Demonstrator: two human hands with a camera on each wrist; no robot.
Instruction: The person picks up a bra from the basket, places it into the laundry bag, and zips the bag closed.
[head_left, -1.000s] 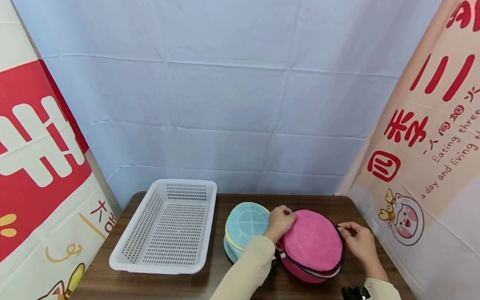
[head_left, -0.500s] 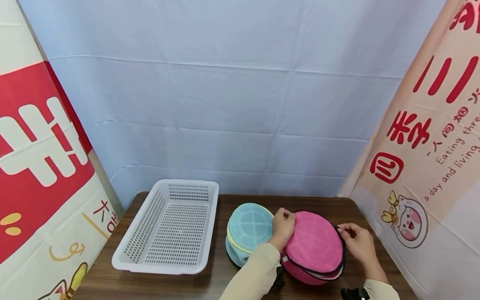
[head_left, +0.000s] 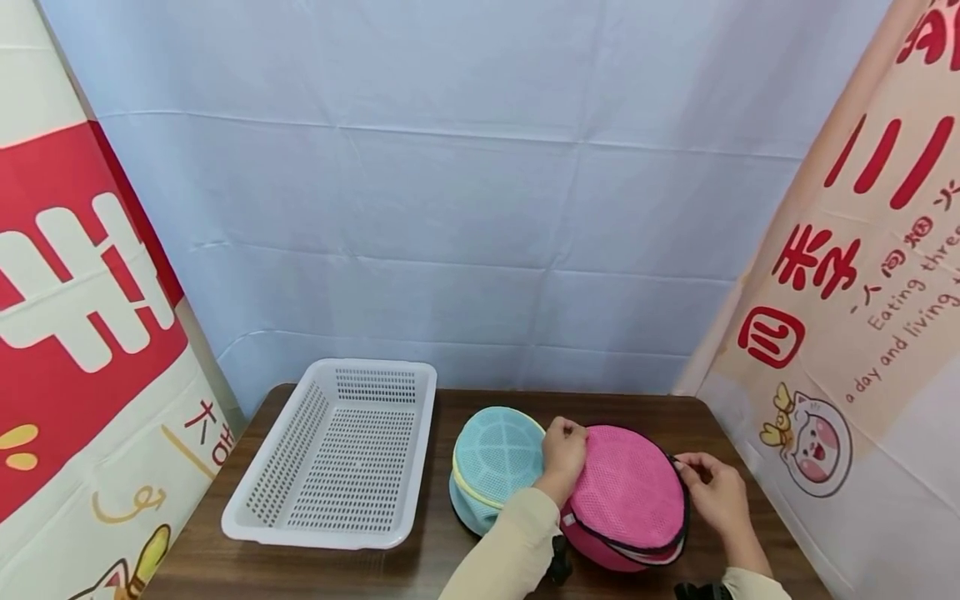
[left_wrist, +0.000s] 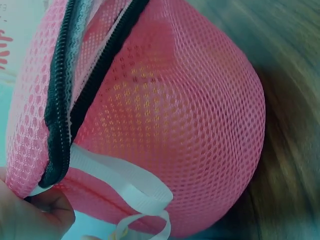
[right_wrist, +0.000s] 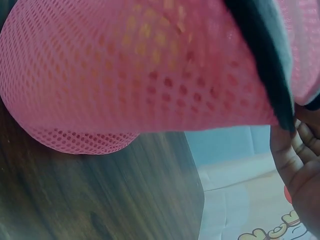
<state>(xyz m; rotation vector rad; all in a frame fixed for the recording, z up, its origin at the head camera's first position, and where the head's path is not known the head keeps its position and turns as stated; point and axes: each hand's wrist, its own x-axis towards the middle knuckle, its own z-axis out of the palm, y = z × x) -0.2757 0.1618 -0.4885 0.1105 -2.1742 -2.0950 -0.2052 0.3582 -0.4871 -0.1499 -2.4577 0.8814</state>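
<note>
A round pink mesh laundry bag (head_left: 630, 487) with black zip edging sits on the table between both hands. My left hand (head_left: 564, 454) pinches its left edge near the zip's end, where a white ribbon loop (left_wrist: 135, 187) hangs in the left wrist view. At the opposite edge, my right hand (head_left: 716, 496) pinches the black zip edging with thumb and fingers. Along the front the zip stands partly apart, leaving a narrow gap. Something yellowish shows through the mesh in both wrist views. A light-blue mesh bag (head_left: 498, 454) with yellow trim stands just left of my left hand.
A white perforated plastic basket (head_left: 427, 450) stands on the left of the brown wooden table (head_left: 457, 571). Behind the table hangs a pale blue cloth (head_left: 450, 208), and printed cloths flank it left and right.
My left forearm has shifted slightly right, and the bag's white tag has turned a little. The right hand has moved slightly toward the front with its pinch kept on the bag's edge.
</note>
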